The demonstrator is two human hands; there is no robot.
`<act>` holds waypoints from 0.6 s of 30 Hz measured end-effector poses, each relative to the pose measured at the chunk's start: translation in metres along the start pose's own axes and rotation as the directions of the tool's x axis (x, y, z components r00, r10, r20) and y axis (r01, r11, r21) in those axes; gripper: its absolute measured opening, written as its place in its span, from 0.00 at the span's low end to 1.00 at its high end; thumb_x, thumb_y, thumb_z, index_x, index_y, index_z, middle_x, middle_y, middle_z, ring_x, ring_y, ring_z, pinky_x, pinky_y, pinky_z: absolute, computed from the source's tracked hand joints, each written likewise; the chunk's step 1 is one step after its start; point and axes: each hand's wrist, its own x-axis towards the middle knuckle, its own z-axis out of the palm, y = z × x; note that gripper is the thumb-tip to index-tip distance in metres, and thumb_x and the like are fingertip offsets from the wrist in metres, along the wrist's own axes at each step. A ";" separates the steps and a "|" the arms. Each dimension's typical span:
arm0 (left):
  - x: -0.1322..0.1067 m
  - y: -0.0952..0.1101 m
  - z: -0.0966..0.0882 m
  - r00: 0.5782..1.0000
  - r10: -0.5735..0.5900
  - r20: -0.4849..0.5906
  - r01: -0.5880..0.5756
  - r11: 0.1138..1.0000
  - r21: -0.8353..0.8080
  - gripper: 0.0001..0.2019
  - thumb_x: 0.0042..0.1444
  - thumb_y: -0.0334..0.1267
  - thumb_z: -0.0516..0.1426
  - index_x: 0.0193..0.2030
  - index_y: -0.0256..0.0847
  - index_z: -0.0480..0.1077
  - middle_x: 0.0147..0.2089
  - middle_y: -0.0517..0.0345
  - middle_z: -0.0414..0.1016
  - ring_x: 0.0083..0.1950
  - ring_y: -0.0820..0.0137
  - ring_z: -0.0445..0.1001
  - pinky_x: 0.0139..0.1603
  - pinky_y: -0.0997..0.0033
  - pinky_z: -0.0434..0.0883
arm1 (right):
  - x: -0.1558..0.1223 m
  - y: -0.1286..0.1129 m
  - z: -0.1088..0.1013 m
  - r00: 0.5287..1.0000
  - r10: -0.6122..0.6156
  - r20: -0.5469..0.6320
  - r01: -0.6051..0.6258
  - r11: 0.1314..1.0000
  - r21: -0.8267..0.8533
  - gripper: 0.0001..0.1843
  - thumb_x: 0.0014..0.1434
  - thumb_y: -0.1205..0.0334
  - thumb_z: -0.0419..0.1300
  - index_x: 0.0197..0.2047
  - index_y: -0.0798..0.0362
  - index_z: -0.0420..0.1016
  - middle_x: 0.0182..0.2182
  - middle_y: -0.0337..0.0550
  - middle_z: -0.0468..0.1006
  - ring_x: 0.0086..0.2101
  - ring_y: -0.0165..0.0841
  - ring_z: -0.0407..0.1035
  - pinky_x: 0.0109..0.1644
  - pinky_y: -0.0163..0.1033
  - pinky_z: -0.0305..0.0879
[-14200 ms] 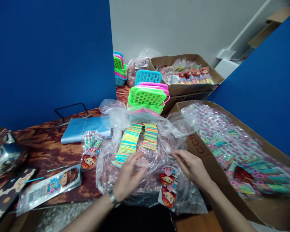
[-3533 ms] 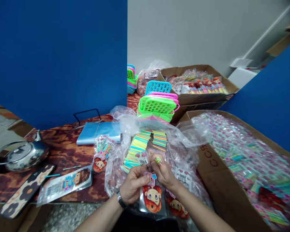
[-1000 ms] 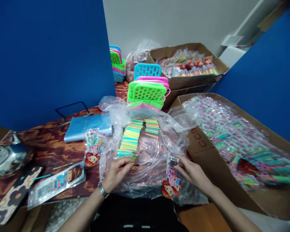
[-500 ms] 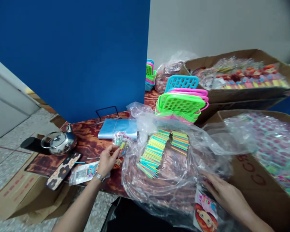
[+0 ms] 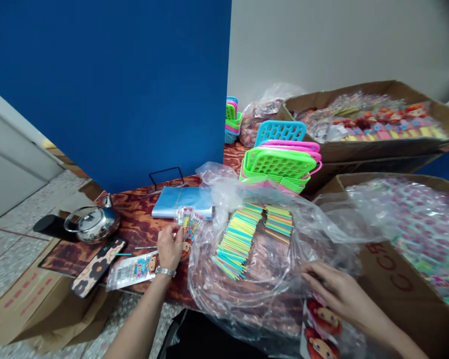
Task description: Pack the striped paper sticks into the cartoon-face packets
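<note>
My left hand (image 5: 170, 248) is closed, thumb and fingertips on the near edge of a small printed packet (image 5: 187, 221) in clear plastic. Similar packets fan out beside it. Under and beside this hand lies a card with a red-haired cartoon figure (image 5: 186, 249). My right hand (image 5: 331, 283) has its fingers pinched together at the right side of a large clear plastic bag (image 5: 243, 299); what they grip, if anything, is hidden. Below that hand, cartoon-printed packets (image 5: 322, 344) overlap. Thin coloured sticks (image 5: 237, 239) lie in two heaps on the bag, between my hands.
Blue plastic sleeves (image 5: 181, 199) are stacked behind my left hand. Further left are a printed bag (image 5: 130, 271), a flowered phone case (image 5: 97, 269) and a steel kettle (image 5: 93, 224). Coloured baskets (image 5: 280, 162) stand behind the sticks. Filled cartons (image 5: 381, 264) border the right side.
My left hand has shifted slightly right and turned; the small packets beside it now show spread apart. My right hand moved a little left, and a second cartoon face shows beneath it.
</note>
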 end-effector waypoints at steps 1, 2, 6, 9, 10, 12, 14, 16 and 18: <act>-0.002 0.002 -0.001 1.000 0.020 -0.021 -0.021 0.999 -0.028 0.10 0.53 0.42 0.53 0.33 0.39 0.71 0.34 0.51 0.75 0.41 0.61 0.71 0.43 0.63 0.67 | 0.010 -0.017 -0.002 0.998 -0.045 0.043 0.043 0.997 0.061 0.14 0.61 0.54 0.46 0.35 0.50 0.71 0.32 0.44 0.77 0.32 0.33 0.72 0.36 0.35 0.67; -0.003 0.004 -0.003 0.999 0.034 -0.035 -0.037 0.996 -0.082 0.10 0.53 0.42 0.53 0.33 0.39 0.70 0.36 0.51 0.75 0.42 0.61 0.71 0.44 0.64 0.67 | 0.022 -0.034 -0.003 0.992 -0.089 0.089 0.079 0.990 0.116 0.14 0.62 0.56 0.46 0.35 0.50 0.70 0.30 0.43 0.77 0.31 0.31 0.71 0.35 0.33 0.65; -0.012 0.013 -0.008 0.997 0.026 0.069 0.008 0.895 -0.446 0.09 0.54 0.42 0.54 0.34 0.38 0.69 0.32 0.55 0.74 0.34 0.67 0.73 0.38 0.68 0.69 | 0.071 -0.089 0.008 0.966 -0.245 0.077 0.228 0.957 0.181 0.13 0.62 0.58 0.47 0.46 0.50 0.68 0.29 0.40 0.76 0.27 0.28 0.69 0.32 0.32 0.61; -0.019 0.019 -0.011 0.989 0.028 0.142 0.063 0.801 -0.595 0.08 0.53 0.40 0.55 0.35 0.38 0.69 0.32 0.56 0.74 0.34 0.69 0.73 0.38 0.70 0.70 | 0.106 -0.114 0.022 0.943 -0.331 0.025 0.327 0.939 0.109 0.19 0.61 0.58 0.49 0.55 0.50 0.61 0.31 0.41 0.77 0.26 0.29 0.69 0.32 0.32 0.60; -0.021 0.021 -0.011 0.988 0.027 0.149 0.073 0.777 -0.625 0.07 0.53 0.39 0.55 0.35 0.38 0.69 0.33 0.56 0.74 0.35 0.69 0.73 0.38 0.71 0.70 | 0.115 -0.119 0.027 0.936 -0.353 0.017 0.350 0.933 0.088 0.20 0.61 0.59 0.50 0.56 0.50 0.60 0.32 0.41 0.77 0.27 0.29 0.69 0.32 0.32 0.60; -0.025 0.024 -0.013 0.985 0.025 0.169 0.096 0.738 -0.668 0.07 0.53 0.39 0.56 0.35 0.38 0.69 0.34 0.56 0.74 0.36 0.69 0.73 0.39 0.71 0.70 | 0.131 -0.127 0.036 0.933 -0.359 0.012 0.358 0.933 0.045 0.23 0.60 0.59 0.50 0.58 0.49 0.57 0.35 0.41 0.78 0.29 0.30 0.71 0.32 0.32 0.61; -0.028 0.027 -0.014 0.983 0.019 0.181 0.114 0.712 -0.693 0.07 0.53 0.39 0.56 0.36 0.38 0.69 0.35 0.56 0.73 0.37 0.69 0.73 0.39 0.71 0.70 | 0.140 -0.132 0.044 0.937 -0.349 0.007 0.349 0.937 0.006 0.23 0.60 0.58 0.50 0.59 0.47 0.56 0.38 0.41 0.78 0.31 0.31 0.72 0.33 0.33 0.62; -0.029 0.028 -0.015 0.984 0.008 0.180 0.124 0.693 -0.711 0.06 0.53 0.39 0.56 0.35 0.38 0.69 0.35 0.56 0.73 0.36 0.70 0.73 0.39 0.72 0.70 | 0.144 -0.134 0.050 0.933 -0.360 -0.001 0.360 0.933 -0.015 0.23 0.61 0.58 0.50 0.59 0.45 0.56 0.43 0.42 0.77 0.36 0.32 0.73 0.37 0.33 0.63; -0.028 0.029 -0.015 0.984 -0.001 0.178 0.132 0.675 -0.726 0.06 0.53 0.39 0.56 0.34 0.38 0.69 0.34 0.56 0.73 0.35 0.70 0.73 0.38 0.73 0.70 | 0.145 -0.134 0.054 0.927 -0.375 -0.008 0.375 0.927 -0.022 0.24 0.61 0.58 0.50 0.60 0.44 0.55 0.46 0.42 0.75 0.38 0.32 0.72 0.38 0.33 0.64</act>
